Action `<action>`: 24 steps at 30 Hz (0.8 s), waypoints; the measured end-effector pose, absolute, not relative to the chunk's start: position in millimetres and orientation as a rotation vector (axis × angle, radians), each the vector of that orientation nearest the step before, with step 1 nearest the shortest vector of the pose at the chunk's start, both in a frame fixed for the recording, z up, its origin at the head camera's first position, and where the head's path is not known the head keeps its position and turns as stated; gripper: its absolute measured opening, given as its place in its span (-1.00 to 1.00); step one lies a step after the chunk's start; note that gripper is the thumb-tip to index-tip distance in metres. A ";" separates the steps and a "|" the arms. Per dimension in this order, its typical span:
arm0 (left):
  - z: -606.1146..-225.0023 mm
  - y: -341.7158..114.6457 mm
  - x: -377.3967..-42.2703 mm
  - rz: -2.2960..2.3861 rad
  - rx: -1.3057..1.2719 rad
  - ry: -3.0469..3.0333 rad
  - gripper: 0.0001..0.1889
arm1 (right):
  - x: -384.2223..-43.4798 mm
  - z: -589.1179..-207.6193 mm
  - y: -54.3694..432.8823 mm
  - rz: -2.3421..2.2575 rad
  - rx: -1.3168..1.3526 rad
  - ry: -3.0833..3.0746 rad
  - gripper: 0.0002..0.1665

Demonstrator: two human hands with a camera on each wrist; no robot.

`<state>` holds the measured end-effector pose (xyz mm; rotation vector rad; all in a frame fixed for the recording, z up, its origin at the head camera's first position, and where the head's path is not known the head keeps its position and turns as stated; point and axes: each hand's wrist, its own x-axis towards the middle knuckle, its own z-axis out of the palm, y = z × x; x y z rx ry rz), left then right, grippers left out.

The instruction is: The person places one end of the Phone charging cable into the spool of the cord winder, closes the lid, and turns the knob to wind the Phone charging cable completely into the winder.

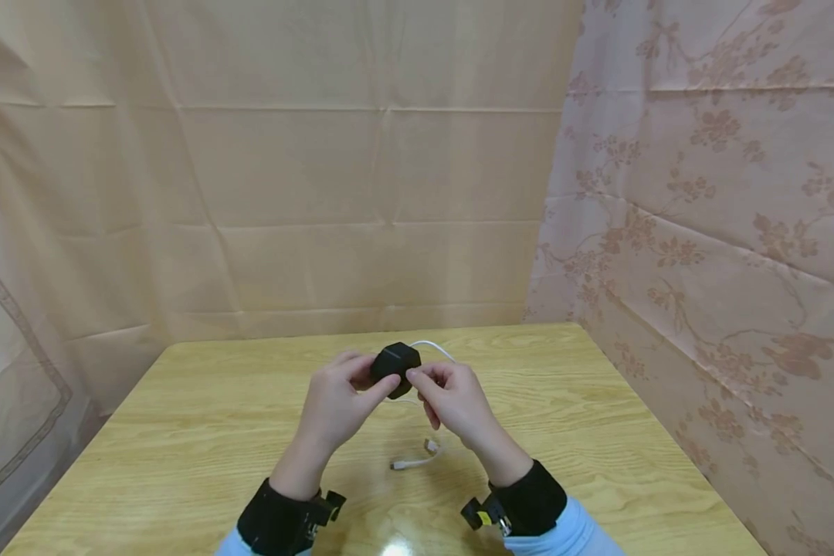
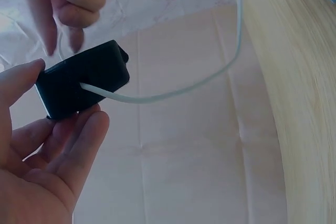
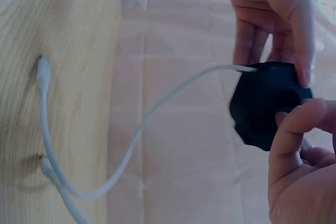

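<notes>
My left hand (image 1: pixel 337 398) holds a black hexagonal cable winder (image 1: pixel 394 367) between its thumb and fingers, above the table. A white cable (image 2: pixel 173 95) comes out of the winder's side and curves away. From the right, my right hand (image 1: pixel 455 394) reaches to the winder with thumb and finger at its edge, its other fingers curled. In the right wrist view, a fingertip lies against the dark face of the winder (image 3: pixel 257 108), partly covering it. Below the hands, the white cable plugs (image 1: pixel 406 465) rest on the table.
The light wooden table (image 1: pixel 181 432) spreads around both hands. A beige cloth (image 1: pixel 285 170) hangs behind its far edge, and a flowered pink cloth (image 1: pixel 709 208) hangs along the right side. Each wrist wears a black strap with a small camera.
</notes>
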<state>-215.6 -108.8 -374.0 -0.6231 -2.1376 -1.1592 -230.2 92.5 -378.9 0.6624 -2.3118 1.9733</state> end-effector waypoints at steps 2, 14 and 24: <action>-373.6 -112.0 -216.8 -1.142 -0.591 -2.158 -0.74 | -229.6 -377.7 93.8 1.969 0.692 -2.293 -0.73; -370.5 -130.9 -221.8 -1.153 -0.435 -2.229 -0.78 | -219.6 -354.0 114.8 1.846 0.853 -2.087 -0.84; -367.4 -138.2 -222.2 -1.289 -0.349 -2.335 -0.82 | -219.6 -346.2 126.8 1.333 0.932 -1.950 -0.82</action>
